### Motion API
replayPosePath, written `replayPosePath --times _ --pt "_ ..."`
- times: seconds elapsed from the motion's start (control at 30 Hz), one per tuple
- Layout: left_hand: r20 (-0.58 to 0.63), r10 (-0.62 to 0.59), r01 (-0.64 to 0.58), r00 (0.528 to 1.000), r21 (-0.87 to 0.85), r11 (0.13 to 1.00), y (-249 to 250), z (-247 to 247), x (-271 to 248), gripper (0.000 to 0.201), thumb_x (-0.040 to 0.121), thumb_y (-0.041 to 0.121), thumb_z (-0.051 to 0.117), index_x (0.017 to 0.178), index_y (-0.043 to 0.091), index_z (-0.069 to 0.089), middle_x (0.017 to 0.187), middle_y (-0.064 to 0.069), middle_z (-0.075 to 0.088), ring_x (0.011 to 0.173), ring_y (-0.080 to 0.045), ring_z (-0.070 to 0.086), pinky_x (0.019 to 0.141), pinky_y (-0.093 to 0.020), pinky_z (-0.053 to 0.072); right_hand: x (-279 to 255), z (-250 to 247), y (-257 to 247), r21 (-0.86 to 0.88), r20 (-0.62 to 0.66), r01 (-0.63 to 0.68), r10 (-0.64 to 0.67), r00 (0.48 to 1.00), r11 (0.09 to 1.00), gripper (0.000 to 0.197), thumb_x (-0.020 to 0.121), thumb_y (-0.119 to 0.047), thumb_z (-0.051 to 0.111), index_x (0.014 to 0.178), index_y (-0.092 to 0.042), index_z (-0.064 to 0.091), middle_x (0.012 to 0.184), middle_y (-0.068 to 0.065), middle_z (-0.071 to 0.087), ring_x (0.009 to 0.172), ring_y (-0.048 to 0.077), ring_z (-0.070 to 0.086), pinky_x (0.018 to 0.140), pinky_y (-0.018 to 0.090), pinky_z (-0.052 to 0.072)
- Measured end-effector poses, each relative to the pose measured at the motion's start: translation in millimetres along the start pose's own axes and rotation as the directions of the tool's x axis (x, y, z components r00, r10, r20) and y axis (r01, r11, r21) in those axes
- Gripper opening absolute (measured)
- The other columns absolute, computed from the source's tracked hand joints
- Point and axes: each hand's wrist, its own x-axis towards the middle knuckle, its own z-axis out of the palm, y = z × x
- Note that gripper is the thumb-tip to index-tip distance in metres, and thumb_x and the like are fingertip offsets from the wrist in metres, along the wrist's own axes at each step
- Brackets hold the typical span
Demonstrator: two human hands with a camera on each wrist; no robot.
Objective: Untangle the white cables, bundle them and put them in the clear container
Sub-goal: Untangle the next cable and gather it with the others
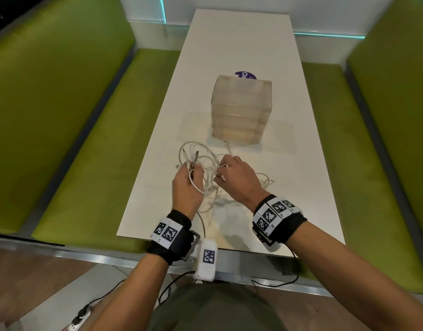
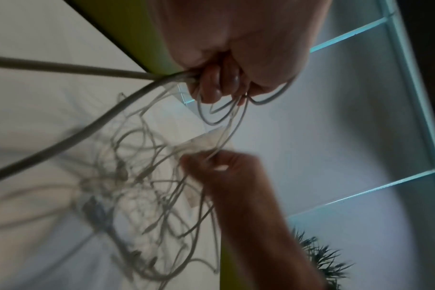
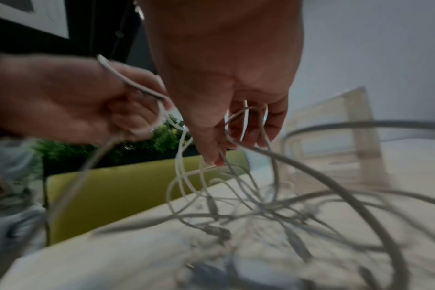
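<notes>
A tangle of white cables lies on the white table, partly lifted between my hands. My left hand grips several cable ends in a fist, plugs sticking up from it; the left wrist view shows its fingers curled round the strands. My right hand pinches a thin strand, with cables running through its curled fingers. The clear container, a tall ribbed translucent box, stands just beyond the cables. Loops trail over the table's near edge.
Green upholstered benches flank the table on both sides. A purple round sticker lies behind the container. The far half of the table holds nothing else. Black wires hang from my wrist cameras at the near edge.
</notes>
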Motion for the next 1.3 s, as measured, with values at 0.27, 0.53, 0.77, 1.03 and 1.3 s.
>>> replayPosePath --times 0.27,0.53,0.77,1.03,1.3 --pt "0.014 0.092 -0.092 0.996 0.038 0.995 13.8 -31.4 -9.6 0.026 0.1 0.02 0.046 0.074 0.016 0.05 0.064 0.004 0.046 0.053 -0.001 0.04 0.055 -0.015 0.035 3.3 11.7 31.3 -0.04 0.073 -0.196 0.199 0.977 0.98 0.027 0.091 -0.03 0.057 0.093 -0.007 0.07 0.109 0.012 0.058 0.1 0.035 0.052 0.077 0.041 0.044" --pt "0.123 0.011 -0.027 0.992 0.133 0.991 -5.7 -24.0 -1.8 0.022 0.098 0.02 0.048 0.084 0.006 0.058 0.072 -0.004 0.055 0.061 -0.005 0.046 0.06 -0.023 0.039 -1.9 3.6 15.6 0.024 -0.081 0.018 -0.016 0.997 1.0 0.026 0.083 -0.03 0.053 0.074 -0.019 0.074 0.096 0.007 0.064 0.087 0.034 0.058 0.066 0.04 0.045" --pt "0.323 0.021 -0.068 0.946 0.136 0.988 -20.2 -1.6 3.2 0.035 0.093 0.044 0.054 0.096 0.01 0.063 0.088 -0.001 0.07 0.083 -0.009 0.065 0.076 -0.022 0.049 -7.5 -0.6 -5.7 -0.055 -0.014 0.077 -0.078 0.997 0.996 0.025 0.078 -0.021 0.046 0.076 -0.006 0.067 0.086 0.013 0.061 0.078 0.035 0.056 0.059 0.041 0.046" --pt "0.336 0.11 -0.187 0.935 0.204 0.961 -11.1 -1.7 0.8 0.008 0.093 0.021 0.06 0.091 0.014 0.056 0.063 0.013 0.052 0.054 0.007 0.051 0.055 -0.009 0.036 -10.9 -9.6 -3.8 -0.034 0.073 0.074 -0.072 0.995 0.997 0.024 0.088 -0.022 0.053 0.1 -0.006 0.066 0.107 0.014 0.058 0.1 0.034 0.049 0.078 0.042 0.04" --pt "0.231 0.195 -0.235 0.953 0.162 0.958 -6.5 -7.3 -1.7 0.005 0.094 0.017 0.058 0.094 0.012 0.06 0.067 0.005 0.058 0.058 0.001 0.053 0.058 -0.011 0.041 -0.3 -5.5 6.5 0.044 0.117 -0.002 -0.003 0.993 0.999 0.029 0.088 -0.041 0.057 0.09 -0.015 0.068 0.11 0.004 0.054 0.102 0.024 0.046 0.084 0.038 0.039"
